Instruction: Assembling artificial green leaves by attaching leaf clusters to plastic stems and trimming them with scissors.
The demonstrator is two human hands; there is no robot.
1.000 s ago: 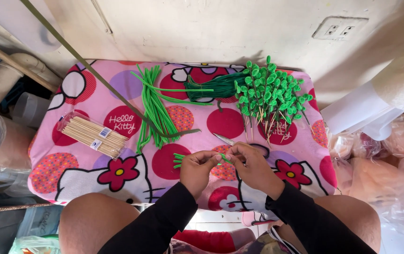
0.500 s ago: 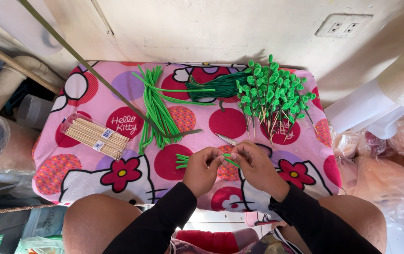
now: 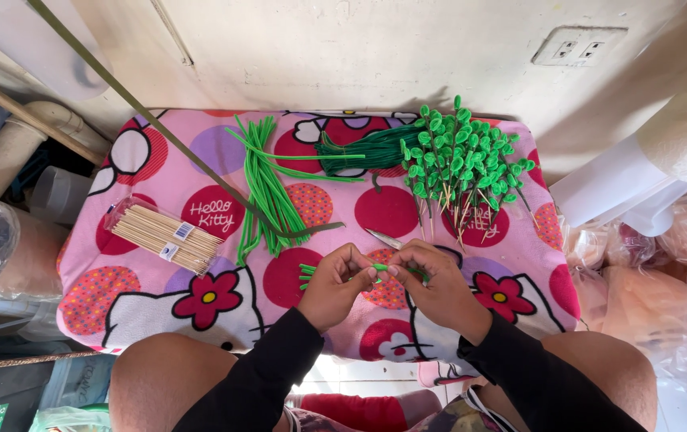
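At the far left of the desk point(image 3: 551, 264), which is covered with a pink cartoon cloth, lies a clear packet of wooden skewers point(image 3: 166, 236), well apart from the hands. To its right is a loose bundle of long green pipe cleaners point(image 3: 267, 192), spread toward the wall.

Near the front edge, the left hand point(image 3: 334, 286) is closed in a pinch on a short green pipe-cleaner piece point(image 3: 379, 268). A few cut green pieces point(image 3: 307, 274) lie on the cloth just beside this hand. The right hand point(image 3: 438, 286) is touching the left one, and its fingertips are closed on the same short piece from the other side. So the piece is held between both hands, a little above the cloth. I judge that the step in hand is bending or twisting this piece into a small shape; a fine pinch and a small turn of the fingers seem to be what it calls for.

Just behind the hands a metal blade, perhaps scissors point(image 3: 385, 238), lies on the cloth, partly hidden. Further right is a heap of finished green loops on sticks point(image 3: 459, 160), with a dark green bundle point(image 3: 363, 150) beside it. At the right edge stand soft plastic bags point(image 3: 663, 240).

Nothing stands between the hands and the piece. A thin green cord point(image 3: 143, 112) crosses the view on the left, but well apart from the work.
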